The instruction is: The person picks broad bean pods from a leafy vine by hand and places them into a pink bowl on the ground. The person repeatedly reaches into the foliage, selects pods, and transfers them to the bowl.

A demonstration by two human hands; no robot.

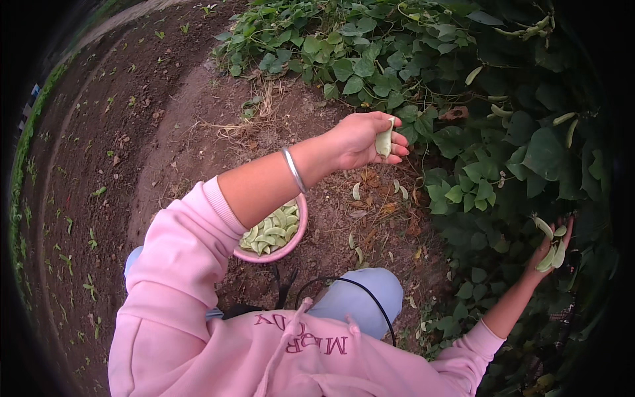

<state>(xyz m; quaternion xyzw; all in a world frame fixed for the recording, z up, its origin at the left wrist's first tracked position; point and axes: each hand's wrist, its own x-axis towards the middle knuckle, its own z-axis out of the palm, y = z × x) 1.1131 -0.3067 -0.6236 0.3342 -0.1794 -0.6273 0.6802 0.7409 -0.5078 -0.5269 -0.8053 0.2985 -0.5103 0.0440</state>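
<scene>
My left hand (364, 139), a silver bangle on its wrist, has a pale green flat bean pod (384, 141) between thumb and fingers. It is held out above the soil, close to the leaf edge of the vines. Far to the right, my right hand (545, 250) reaches in among the dark leaves. Several bean pods (558, 254) lie across its palm and fingers. Below my left forearm stands a pink basin (301, 218), partly covered by the arm, with many picked pods (273, 229) in it.
Bean vines (540, 154) rise along the right and top, with pods (474, 75) hanging among the leaves. Loose pods (356, 191) and dry leaves (388, 207) lie on the soil. A black cable (367, 287) crosses my knee (357, 302). Small seedlings (92, 239) grow at left.
</scene>
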